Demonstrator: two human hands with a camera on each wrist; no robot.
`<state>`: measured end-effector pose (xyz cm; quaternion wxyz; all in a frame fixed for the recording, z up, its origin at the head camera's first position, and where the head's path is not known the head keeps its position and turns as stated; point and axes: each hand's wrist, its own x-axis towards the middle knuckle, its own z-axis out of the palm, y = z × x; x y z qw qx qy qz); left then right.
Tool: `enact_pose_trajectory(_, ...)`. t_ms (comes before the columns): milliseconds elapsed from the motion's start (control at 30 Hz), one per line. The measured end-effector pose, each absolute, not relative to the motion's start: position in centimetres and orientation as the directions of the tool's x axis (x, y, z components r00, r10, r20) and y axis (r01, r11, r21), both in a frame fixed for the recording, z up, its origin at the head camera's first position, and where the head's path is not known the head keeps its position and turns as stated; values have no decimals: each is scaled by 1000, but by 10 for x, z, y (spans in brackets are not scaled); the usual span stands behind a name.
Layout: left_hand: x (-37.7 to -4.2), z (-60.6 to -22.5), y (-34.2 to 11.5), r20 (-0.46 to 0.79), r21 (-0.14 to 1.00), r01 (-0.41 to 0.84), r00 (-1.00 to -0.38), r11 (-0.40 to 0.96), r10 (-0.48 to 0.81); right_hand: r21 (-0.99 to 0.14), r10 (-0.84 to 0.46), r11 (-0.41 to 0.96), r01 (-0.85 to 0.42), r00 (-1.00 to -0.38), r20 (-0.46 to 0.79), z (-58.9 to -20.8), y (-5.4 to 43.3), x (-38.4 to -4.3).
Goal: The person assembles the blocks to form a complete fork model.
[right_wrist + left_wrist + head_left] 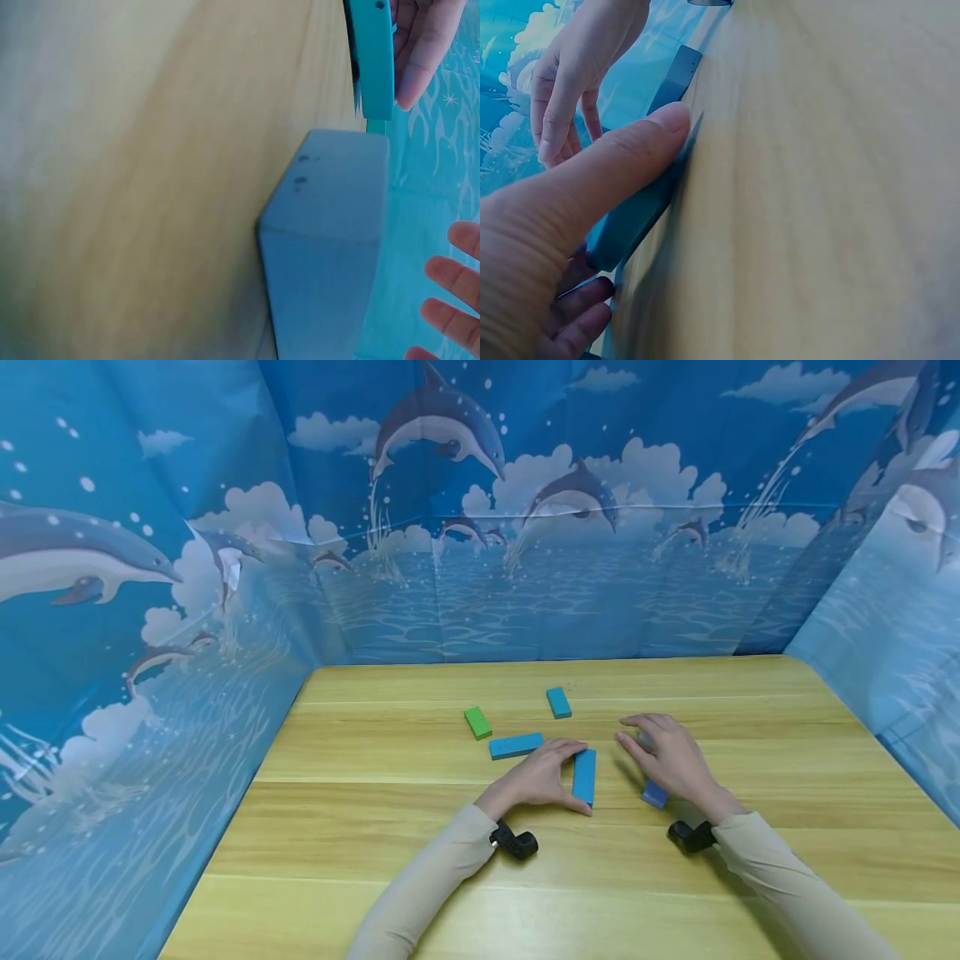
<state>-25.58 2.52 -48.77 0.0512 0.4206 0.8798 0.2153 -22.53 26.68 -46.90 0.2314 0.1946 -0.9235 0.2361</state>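
My left hand spans a long blue block lengthwise, thumb at its near end and fingertips at its far end. In the left wrist view the thumb lies along this blue block, close to the wooden tabletop. To its right, my right hand hovers with loosely bent fingers and nothing between them. Below that hand lies a purple-blue block, partly covered by it; the right wrist view shows this block large, with the fingers apart from it.
Another long blue block lies just left of the held one. Farther back are a short green block and a short blue block. The wooden table ends at a dolphin-printed backdrop behind and at both sides.
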Motion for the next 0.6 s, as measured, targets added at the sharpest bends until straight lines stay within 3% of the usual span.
enact_pose_trajectory(233,-251,-492,13,152,460,702,-666,544,731,-347,-253,813,-468,-820,513,-470,264,-226)
enact_pose_trajectory(600,-235,-487,-12,148,462,642,-736,612,660,-347,-263,810,-472,-822,505,-469,259,-228)
